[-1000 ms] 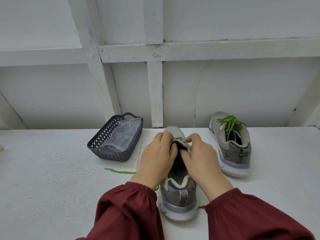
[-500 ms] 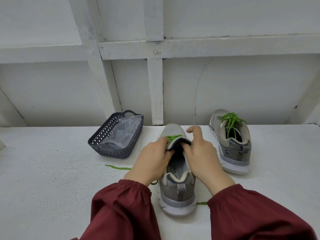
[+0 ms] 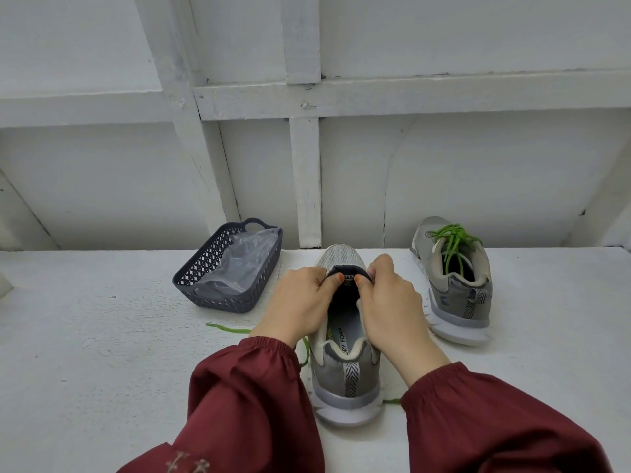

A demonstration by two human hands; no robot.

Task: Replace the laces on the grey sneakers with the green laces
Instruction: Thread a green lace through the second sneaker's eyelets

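Note:
A grey sneaker (image 3: 345,380) stands in front of me, heel towards me. My left hand (image 3: 300,302) and my right hand (image 3: 389,302) each pinch one side of its dark tongue (image 3: 346,272), thumbs on top, pulling it forward over the toe. A green lace (image 3: 228,329) trails out from the shoe's left side and a short end shows at the right near the heel. A second grey sneaker (image 3: 454,285) with green laces threaded in it stands to the right.
A dark plastic basket (image 3: 218,285) with a clear plastic bag inside sits at the left back. A white panelled wall (image 3: 307,165) rises right behind the white table surface (image 3: 102,336). My red sleeves fill the foreground.
Both hands slid forward along the tongue and now pinch its top edge with the thumbs close together. The green lace on the tongue is now hidden under my fingers.

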